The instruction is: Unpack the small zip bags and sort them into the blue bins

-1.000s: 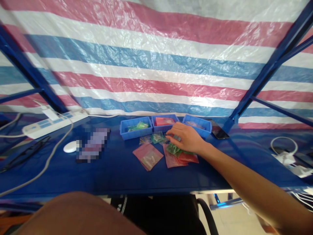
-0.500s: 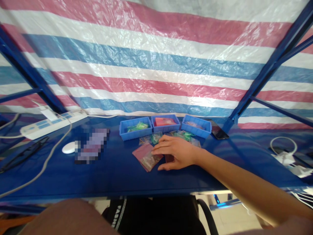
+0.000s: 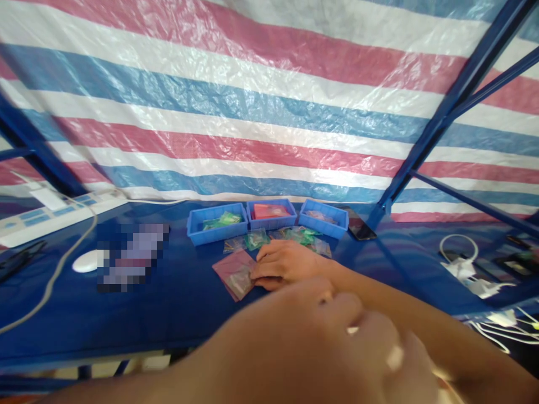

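My right hand (image 3: 288,262) rests low over the table, its fingers bent and drawn together. Its fingertips lie at the right edge of flat pink packets (image 3: 236,275) with a clear front. The thumb and whatever is under the palm are hidden. Close to the camera, my left hand (image 3: 353,331) fills the lower middle, blurred, its fingers partly curled and their tips unclear. Just behind the right hand lie small clear bags (image 3: 234,244) and green bags (image 3: 256,239).
Three blue bins stand in a row: left with green bags (image 3: 196,229), middle with red packets (image 3: 272,211), right with clear bags (image 3: 324,216). A black phone (image 3: 360,225), white power strip (image 3: 63,216), white oval object (image 3: 87,261) and white cables (image 3: 458,261) lie around them.
My left hand has come into view across the foreground. My right hand's fingers have drawn closer together over the packets. The camera view has shifted, so the table things sit further left.
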A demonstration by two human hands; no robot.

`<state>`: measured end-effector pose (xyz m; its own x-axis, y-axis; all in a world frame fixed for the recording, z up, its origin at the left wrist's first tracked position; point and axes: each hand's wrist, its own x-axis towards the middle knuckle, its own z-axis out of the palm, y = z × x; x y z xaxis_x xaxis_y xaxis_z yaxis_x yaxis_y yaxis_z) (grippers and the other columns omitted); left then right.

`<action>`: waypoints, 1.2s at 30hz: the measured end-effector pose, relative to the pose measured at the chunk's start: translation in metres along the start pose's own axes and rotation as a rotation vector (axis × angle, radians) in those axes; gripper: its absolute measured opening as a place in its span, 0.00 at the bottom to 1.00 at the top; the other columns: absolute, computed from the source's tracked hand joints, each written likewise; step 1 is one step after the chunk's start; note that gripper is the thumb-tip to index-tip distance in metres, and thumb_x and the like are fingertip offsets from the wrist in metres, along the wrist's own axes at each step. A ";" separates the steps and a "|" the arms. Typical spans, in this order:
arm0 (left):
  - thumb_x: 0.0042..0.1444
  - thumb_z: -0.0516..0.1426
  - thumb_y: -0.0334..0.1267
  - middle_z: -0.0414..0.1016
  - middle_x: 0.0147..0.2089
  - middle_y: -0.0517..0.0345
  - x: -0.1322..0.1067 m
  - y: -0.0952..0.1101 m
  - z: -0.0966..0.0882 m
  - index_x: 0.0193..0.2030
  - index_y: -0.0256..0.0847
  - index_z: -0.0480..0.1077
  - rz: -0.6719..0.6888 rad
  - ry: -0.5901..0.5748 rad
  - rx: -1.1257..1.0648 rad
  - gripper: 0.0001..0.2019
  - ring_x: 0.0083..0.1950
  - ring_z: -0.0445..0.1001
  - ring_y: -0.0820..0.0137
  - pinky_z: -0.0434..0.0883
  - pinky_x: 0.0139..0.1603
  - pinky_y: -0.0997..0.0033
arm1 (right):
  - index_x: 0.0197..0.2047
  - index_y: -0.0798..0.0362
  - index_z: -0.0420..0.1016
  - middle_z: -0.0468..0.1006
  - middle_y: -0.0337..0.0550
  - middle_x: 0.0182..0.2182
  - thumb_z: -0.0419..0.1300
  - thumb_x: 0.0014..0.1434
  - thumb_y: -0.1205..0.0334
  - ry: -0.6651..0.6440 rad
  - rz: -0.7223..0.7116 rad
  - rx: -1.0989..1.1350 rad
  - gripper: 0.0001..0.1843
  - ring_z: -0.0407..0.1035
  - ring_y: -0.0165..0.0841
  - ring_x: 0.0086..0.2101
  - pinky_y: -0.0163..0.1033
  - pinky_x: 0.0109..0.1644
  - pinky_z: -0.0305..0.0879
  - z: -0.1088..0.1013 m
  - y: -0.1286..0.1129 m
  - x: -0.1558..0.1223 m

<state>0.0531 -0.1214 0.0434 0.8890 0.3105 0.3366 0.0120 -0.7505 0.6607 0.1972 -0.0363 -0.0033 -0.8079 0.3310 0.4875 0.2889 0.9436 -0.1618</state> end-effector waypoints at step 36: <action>0.67 0.62 0.53 0.78 0.61 0.43 -0.013 -0.132 -0.086 0.47 0.39 0.77 -0.132 0.312 0.039 0.17 0.63 0.78 0.57 0.73 0.64 0.60 | 0.48 0.50 0.72 0.79 0.47 0.45 0.52 0.64 0.69 0.636 0.521 0.361 0.12 0.77 0.38 0.46 0.44 0.49 0.78 0.006 0.065 -0.030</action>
<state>0.0008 0.0237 0.0095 0.6958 0.5657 0.4426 0.1411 -0.7118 0.6881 0.2371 0.0156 -0.0331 -0.1514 0.7510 0.6427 0.2739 0.6566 -0.7027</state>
